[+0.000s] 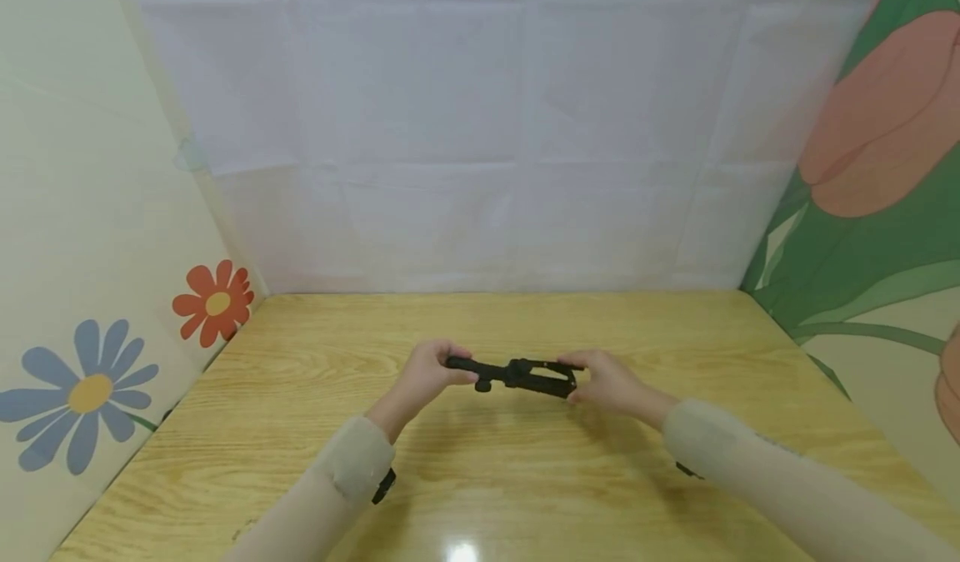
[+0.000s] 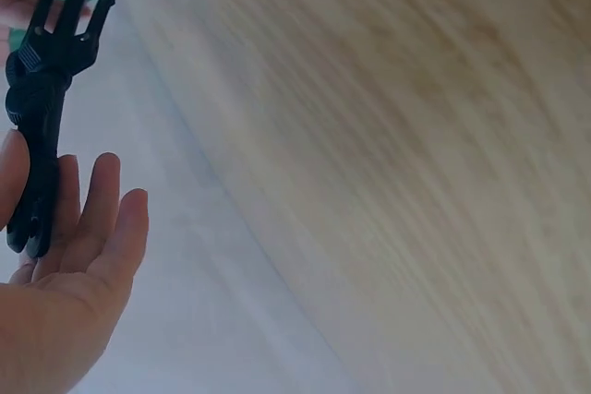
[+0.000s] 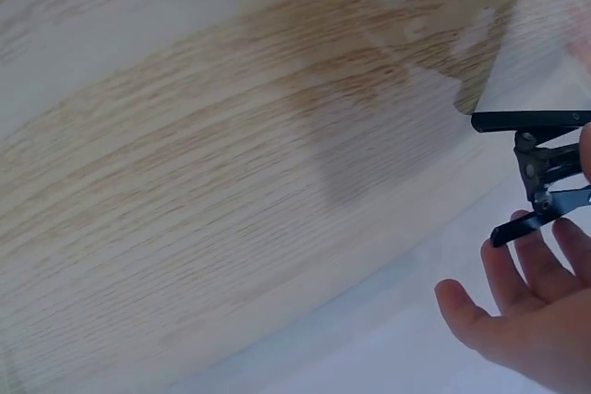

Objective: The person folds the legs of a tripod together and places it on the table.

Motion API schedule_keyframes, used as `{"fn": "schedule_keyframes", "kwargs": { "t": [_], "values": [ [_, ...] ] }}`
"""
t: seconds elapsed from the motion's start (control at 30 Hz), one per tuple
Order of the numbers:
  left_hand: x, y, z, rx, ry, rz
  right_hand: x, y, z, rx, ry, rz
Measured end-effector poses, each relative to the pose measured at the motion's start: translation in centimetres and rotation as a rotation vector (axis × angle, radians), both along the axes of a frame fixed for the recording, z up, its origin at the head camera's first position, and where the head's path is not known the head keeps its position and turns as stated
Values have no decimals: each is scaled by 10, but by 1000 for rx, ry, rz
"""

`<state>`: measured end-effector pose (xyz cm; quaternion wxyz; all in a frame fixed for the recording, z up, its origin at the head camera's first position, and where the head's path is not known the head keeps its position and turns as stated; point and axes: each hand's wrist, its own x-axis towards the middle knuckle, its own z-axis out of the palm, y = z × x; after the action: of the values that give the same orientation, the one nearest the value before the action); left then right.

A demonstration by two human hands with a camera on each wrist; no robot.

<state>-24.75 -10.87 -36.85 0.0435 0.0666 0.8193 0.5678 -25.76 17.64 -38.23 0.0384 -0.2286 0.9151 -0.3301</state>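
A small black tripod (image 1: 517,373) is held level just above the tabletop, between both hands. My left hand (image 1: 431,366) pinches its narrow end between thumb and fingers, near a round knob (image 1: 483,386). At the other end, the thumb and fingers of my right hand (image 1: 607,383) hold the partly spread legs (image 1: 551,385). The left wrist view shows the thumb and fingers around the tripod's end (image 2: 39,200), with the legs toward the top. In the right wrist view, fingers touch one leg (image 3: 526,226); hinged braces (image 3: 534,168) join the legs.
A wood-grain table (image 1: 465,479) lies under the hands. A white sheet (image 1: 480,128) hangs behind it. Flower-patterned panels stand at the left (image 1: 75,212) and right (image 1: 885,295) edges.
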Motion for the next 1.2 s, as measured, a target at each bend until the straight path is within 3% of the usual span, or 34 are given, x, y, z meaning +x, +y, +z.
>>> {"fn": "schedule_keyframes", "kwargs": {
  "t": [0.27, 0.7, 1.2],
  "values": [
    [0, -3, -15, -189, 33, -4, 1, 0, 1, 44, 16, 0],
    [0, 1, -31, -366, 64, -87, 1, 3, 1, 100, 36, 27],
    [-3, 5, -32, -438, 65, -122, -2, 5, -2, 99, 15, 34]
  ]
}}
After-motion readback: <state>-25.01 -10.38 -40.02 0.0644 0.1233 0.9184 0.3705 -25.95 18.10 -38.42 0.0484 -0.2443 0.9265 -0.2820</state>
